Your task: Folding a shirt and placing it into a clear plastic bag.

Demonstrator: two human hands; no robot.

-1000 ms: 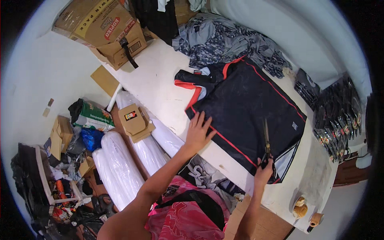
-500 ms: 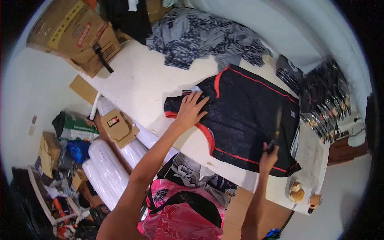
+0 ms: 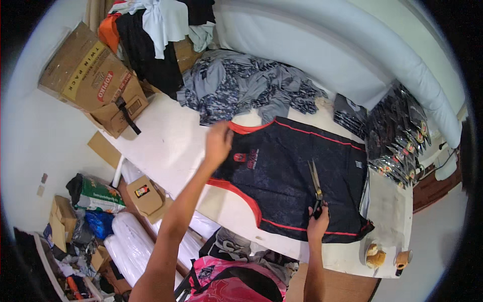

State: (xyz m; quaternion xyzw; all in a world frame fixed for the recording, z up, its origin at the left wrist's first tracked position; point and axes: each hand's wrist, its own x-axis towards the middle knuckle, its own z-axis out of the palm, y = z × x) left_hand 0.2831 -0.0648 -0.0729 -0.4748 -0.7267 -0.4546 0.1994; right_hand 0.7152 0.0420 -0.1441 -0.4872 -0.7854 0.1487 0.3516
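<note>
A black sleeveless-looking shirt (image 3: 297, 171) with red edging lies spread on the white table, and a small red chest print shows on it. My left hand (image 3: 219, 145), slightly blurred, is closed at the shirt's left end, by the red neckline, with fabric at its fingers. In my right hand (image 3: 318, 224) are large scissors (image 3: 315, 177), gripped by their black handles over the lower part of the shirt. Their metal blades point away from me and look nearly closed.
Crumpled grey patterned garments (image 3: 246, 83) lie along the table's far side. Packed black garments (image 3: 395, 136) are stacked at the far right. Near the right corner sit tan rolls (image 3: 375, 256). A cardboard box (image 3: 95, 80) stands far left; white wrapped rolls (image 3: 133, 241) lie below the table's left edge.
The shirt's left end has been turned and spread, so its chest print and neckline now show. My left hand has moved left from the fabric; the scissors have shifted left with my right hand.
</note>
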